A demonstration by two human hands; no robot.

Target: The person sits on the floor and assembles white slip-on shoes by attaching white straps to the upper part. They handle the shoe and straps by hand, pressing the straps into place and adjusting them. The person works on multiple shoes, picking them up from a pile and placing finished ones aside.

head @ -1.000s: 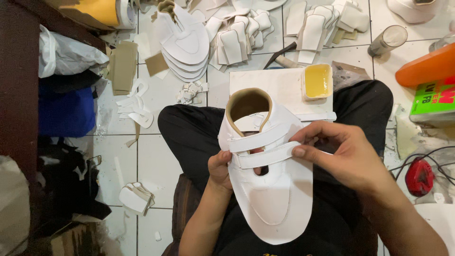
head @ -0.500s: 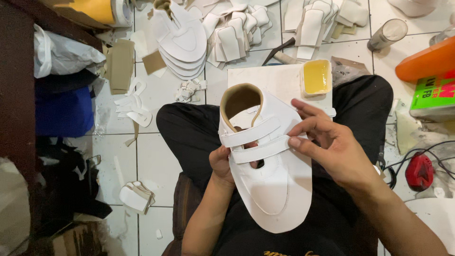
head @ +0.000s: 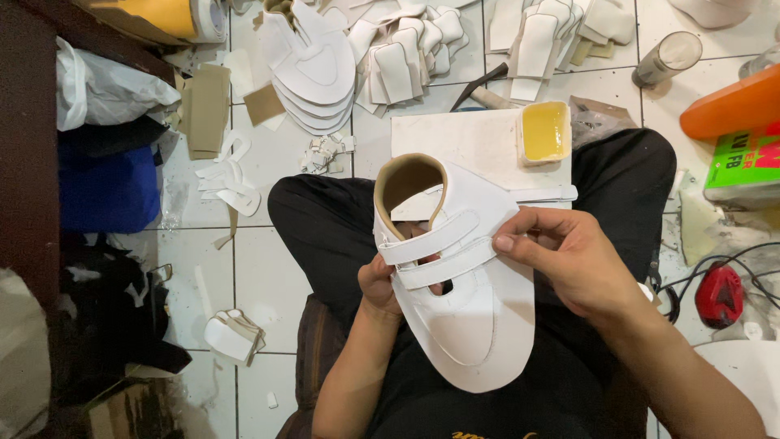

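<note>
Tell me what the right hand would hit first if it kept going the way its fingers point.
The right hand points leftward across the white shoe upper. Its fingertips already rest on the two straps, so those come first; beyond them is probably the left hand, though depth is unclear.

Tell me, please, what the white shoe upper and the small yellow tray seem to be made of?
Shoe upper: probably synthetic leather, smooth and matte white, with a tan lining at the collar; it bends like a thin sheet between the left hand and right hand. Tray: likely plastic, with a thin pale rim; the glossy yellow inside looks like glue.
</note>
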